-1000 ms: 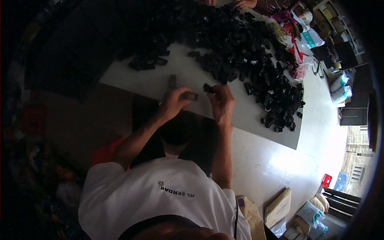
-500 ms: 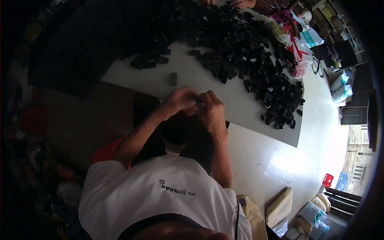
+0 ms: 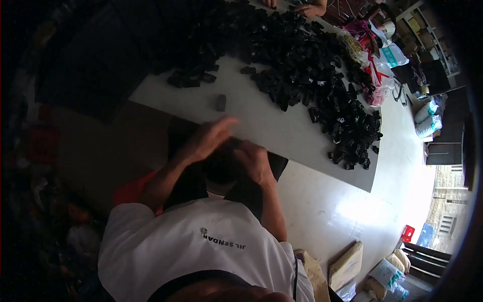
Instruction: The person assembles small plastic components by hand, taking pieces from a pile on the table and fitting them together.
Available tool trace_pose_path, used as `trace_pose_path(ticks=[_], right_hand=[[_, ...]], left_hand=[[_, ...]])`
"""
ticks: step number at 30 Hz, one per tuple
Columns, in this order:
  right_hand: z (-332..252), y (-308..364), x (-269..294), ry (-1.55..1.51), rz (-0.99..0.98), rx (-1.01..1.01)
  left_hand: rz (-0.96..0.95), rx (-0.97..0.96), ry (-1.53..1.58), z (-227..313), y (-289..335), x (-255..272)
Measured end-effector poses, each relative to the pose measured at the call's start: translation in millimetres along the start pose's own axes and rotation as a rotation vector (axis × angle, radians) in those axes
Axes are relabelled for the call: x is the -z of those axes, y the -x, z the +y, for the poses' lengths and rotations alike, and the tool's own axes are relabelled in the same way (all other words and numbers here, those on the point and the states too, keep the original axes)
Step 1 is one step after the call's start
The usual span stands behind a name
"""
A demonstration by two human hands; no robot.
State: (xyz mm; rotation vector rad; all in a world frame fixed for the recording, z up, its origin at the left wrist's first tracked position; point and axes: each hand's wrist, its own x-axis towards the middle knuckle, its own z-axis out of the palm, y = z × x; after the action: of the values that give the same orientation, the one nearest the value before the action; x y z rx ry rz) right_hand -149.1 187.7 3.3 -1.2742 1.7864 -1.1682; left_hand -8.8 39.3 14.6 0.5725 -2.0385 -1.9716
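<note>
At the near edge of the pale table (image 3: 282, 133), my left hand (image 3: 209, 139) reaches forward with its fingers stretched out, somewhat blurred. A single small dark grey block (image 3: 221, 102) stands just beyond those fingertips, apart from them. My right hand (image 3: 254, 158) is closed lower down, over my lap and short of the table edge. Something dark seems to be at its fingers, but shadow and blur hide what it is. A large heap of small black plastic parts (image 3: 302, 65) spreads over the far and right side of the table.
Another person's hands (image 3: 310, 10) are at the heap's far side. Plastic bags (image 3: 380, 80) lie at the table's far right. Cardboard packages (image 3: 346, 264) and filled sacks (image 3: 387, 272) rest on the floor at right. A red stool (image 3: 133, 189) is partly visible at my left.
My hands were together above the table edge and have come apart. The right one has dropped nearer my body; the left one now stretches out beside the lone block.
</note>
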Motion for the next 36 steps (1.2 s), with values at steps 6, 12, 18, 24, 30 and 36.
trace_pose_path(ticks=[6, 12, 18, 24, 30, 36], right_hand=[[1.3, -44.8, 10.2, 0.286, 0.168, 0.185], [13.4, -147.0, 32.0, 0.739, 0.576, 0.107], [24.6, -144.3, 14.1, 0.84, 0.495, 0.072], [25.2, -98.6, 21.4, 0.791, 0.341, 0.329], [8.1, -55.9, 27.8, 0.432, 0.54, 0.179], [-5.1, -56.5, 16.7, 0.617, 0.413, -0.119]], left_hand=[[0.539, -0.085, -0.978, 6.0, -37.6, 18.5], [0.607, -0.139, -1.135, -37.1, -60.6, 9.7], [0.575, -0.292, -0.891, -29.9, -48.1, 26.7], [0.337, 0.024, 0.278, -22.9, -42.8, 28.2], [0.275, 0.052, 0.507, -24.9, -39.2, 18.1], [0.198, 0.066, 0.405, -32.9, -43.0, 19.8]])
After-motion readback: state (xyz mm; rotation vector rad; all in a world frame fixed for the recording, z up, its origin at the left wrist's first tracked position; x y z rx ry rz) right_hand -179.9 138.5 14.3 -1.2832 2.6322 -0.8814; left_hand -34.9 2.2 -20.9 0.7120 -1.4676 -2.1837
